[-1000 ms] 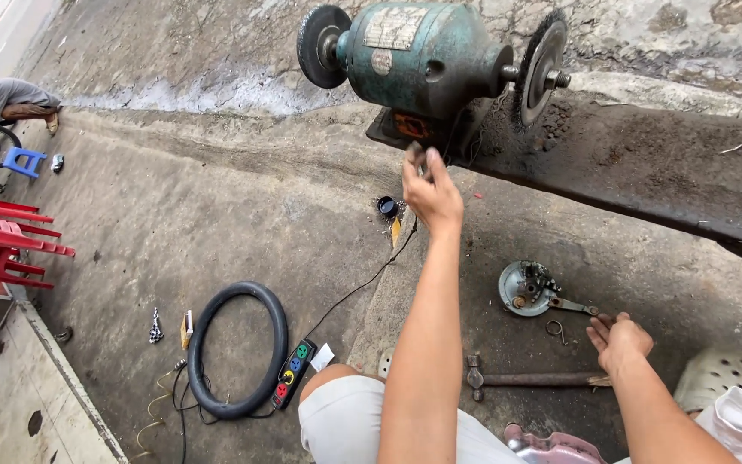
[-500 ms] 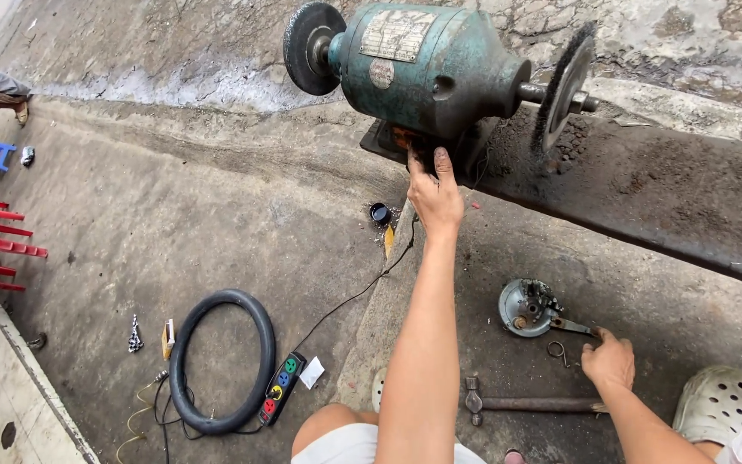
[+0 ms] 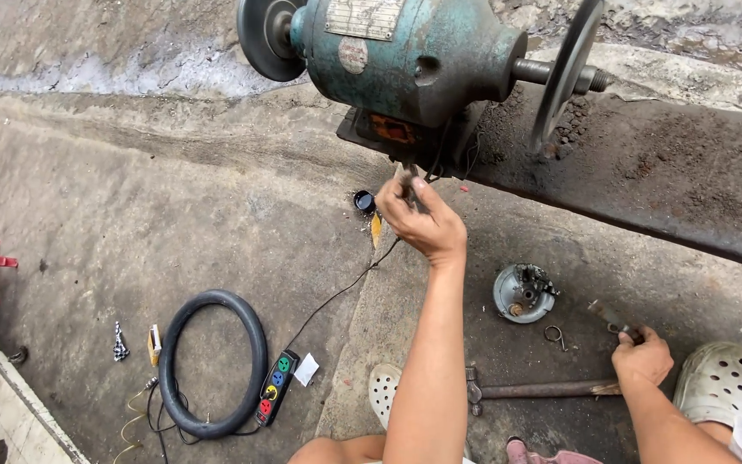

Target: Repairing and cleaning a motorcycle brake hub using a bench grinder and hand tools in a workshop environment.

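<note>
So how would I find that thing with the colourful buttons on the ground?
Start at the big green bench grinder, then follow the thin black cable down the concrete. Beside the black rubber tube ring lies a black power strip, the only thing with bright coloured sockets.

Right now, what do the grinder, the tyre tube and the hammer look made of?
Grinder: painted metal, likely cast; teal paint worn, dull grey showing. Tube: matte black rubber, soft ring shape. Hammer: rusty brown metal, apparently head and handle alike.
</note>
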